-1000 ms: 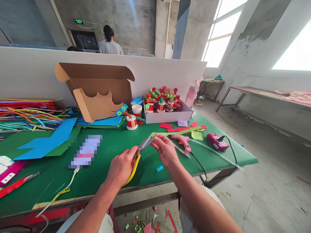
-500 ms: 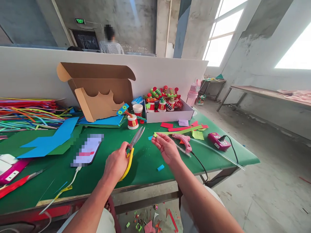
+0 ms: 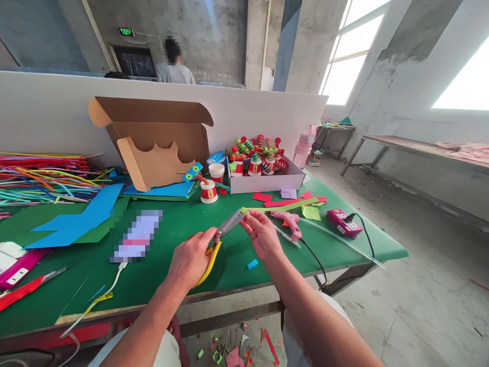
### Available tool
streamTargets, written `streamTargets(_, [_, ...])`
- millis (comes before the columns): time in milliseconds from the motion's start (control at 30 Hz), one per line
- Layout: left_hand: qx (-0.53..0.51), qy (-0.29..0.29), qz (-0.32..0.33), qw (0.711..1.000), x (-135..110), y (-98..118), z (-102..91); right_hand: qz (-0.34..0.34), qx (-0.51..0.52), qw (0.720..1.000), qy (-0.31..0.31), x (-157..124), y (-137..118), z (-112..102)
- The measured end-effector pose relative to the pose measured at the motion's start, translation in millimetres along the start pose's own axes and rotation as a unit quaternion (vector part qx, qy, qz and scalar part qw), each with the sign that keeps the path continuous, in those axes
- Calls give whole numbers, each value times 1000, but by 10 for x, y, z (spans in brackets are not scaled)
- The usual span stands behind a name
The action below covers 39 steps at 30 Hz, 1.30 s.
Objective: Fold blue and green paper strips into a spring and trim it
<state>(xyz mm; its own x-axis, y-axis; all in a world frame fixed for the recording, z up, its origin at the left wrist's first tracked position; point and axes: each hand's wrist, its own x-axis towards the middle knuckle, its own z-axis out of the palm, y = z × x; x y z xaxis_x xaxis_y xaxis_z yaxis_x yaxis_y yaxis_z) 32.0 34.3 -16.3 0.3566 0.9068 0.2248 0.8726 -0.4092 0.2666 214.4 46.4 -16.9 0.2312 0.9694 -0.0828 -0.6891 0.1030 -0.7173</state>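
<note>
My left hand is closed around the yellow handles of a pair of scissors, whose grey blades point up and right toward my right hand. My right hand pinches a small light-green piece between thumb and fingertips, right at the blade tips. Both hands hover just above the green table near its front edge. A small blue scrap lies on the table below my right hand.
A pink glue gun and its pink charger lie to the right. A white box of finished red cup toys, an open cardboard box, coloured pipe cleaners, blue paper and a phone surround the hands. A person stands behind the partition.
The scissors swung from pointing away at the far table back to the right, and their blade tips now meet the green piece in my right hand.
</note>
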Motion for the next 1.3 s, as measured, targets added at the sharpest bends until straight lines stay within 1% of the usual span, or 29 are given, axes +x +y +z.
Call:
streamTargets(133, [-1, -10, 8, 1000, -4, 26, 1, -1, -18, 1000, -6, -17, 6, 2])
streamTargets(367, [-5, -24, -7, 1000, -4, 72, -18, 1, -18, 1000, -6, -39, 0, 21])
streamTargets(767, [-16, -18, -2, 1000, -9, 57, 2, 8, -13, 1000, -10, -52, -1, 25])
streamTargets(900, [-38, -15, -6, 999, 0, 31, 23, 10, -12, 1000, -16, -50, -9, 17])
streamTargets(1000, [-39, -27, -47, 998, 26, 6, -6, 15, -6, 1000, -14, -31, -17, 2])
streamTargets(1067, [5, -43, -95, 995, 45, -13, -40, 29, 14, 999, -6, -13, -15, -8])
streamTargets(1133, [62, -60, -129, 988, 60, -39, -66, 56, 36, 998, 1, 1, -3, -18])
streamTargets(1233, [104, -73, -142, 982, 69, -89, -72, 94, 47, 994, -4, 8, 32, -30])
streamTargets(1300, [108, -72, -141, 981, 69, -121, -63, 100, 43, 994, -14, 2, 55, -34])
